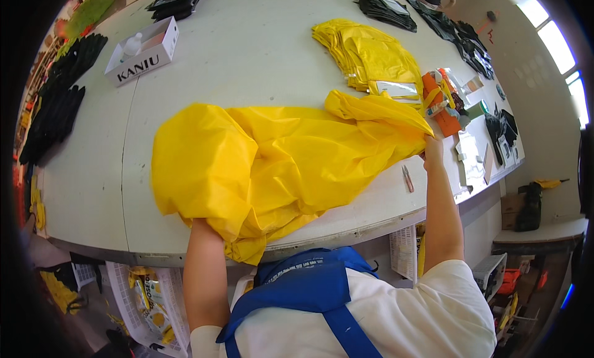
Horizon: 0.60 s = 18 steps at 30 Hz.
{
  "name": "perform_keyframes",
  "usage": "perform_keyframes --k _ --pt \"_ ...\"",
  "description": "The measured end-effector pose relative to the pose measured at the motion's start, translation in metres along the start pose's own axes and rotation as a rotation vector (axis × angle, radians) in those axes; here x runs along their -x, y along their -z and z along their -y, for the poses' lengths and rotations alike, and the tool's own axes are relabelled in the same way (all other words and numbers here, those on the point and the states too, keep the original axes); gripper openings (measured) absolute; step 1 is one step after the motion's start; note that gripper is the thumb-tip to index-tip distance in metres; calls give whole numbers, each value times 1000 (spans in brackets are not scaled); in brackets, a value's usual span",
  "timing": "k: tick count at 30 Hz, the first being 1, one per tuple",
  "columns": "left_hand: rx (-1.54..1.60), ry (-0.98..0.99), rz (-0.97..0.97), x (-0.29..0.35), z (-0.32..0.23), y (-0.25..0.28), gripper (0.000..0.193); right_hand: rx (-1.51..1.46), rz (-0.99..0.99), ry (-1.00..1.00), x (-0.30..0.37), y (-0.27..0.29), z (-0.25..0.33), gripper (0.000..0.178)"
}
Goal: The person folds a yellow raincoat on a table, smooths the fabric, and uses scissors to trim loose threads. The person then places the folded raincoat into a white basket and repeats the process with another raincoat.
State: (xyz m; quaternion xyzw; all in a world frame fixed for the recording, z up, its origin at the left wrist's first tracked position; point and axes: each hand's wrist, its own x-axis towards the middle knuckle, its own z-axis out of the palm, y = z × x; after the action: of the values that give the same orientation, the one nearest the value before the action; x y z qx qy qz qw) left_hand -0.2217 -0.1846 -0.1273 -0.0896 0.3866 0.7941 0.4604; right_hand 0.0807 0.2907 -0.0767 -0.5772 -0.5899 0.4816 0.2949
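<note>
A large yellow piece of smooth, coated-looking fabric [303, 163], perhaps a garment, lies rumpled along the near side of the table. My left forearm [207, 265] goes in under its puffed-up left end, and the fabric hides my left hand. At the far right end, my right hand [431, 149] is closed on the tapered corner of the same fabric, with its fingers partly covered. Just left of my right forearm, a small pair of thread snips [408, 179] with reddish handles rests on the table.
Behind the fabric is a stack of folded yellow pieces [371, 51]. An orange box of supplies [442, 113] stands to its right. A white box [142, 51] with a bottle and black fabric piles [55, 120] are at left. White crates [151, 296] stand below the table's edge.
</note>
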Motion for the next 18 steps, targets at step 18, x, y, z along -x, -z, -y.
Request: perform_keyframes --k 18 --pt "-445 -536 -693 386 -213 162 42 -93 169 139 -30 15 67 11"
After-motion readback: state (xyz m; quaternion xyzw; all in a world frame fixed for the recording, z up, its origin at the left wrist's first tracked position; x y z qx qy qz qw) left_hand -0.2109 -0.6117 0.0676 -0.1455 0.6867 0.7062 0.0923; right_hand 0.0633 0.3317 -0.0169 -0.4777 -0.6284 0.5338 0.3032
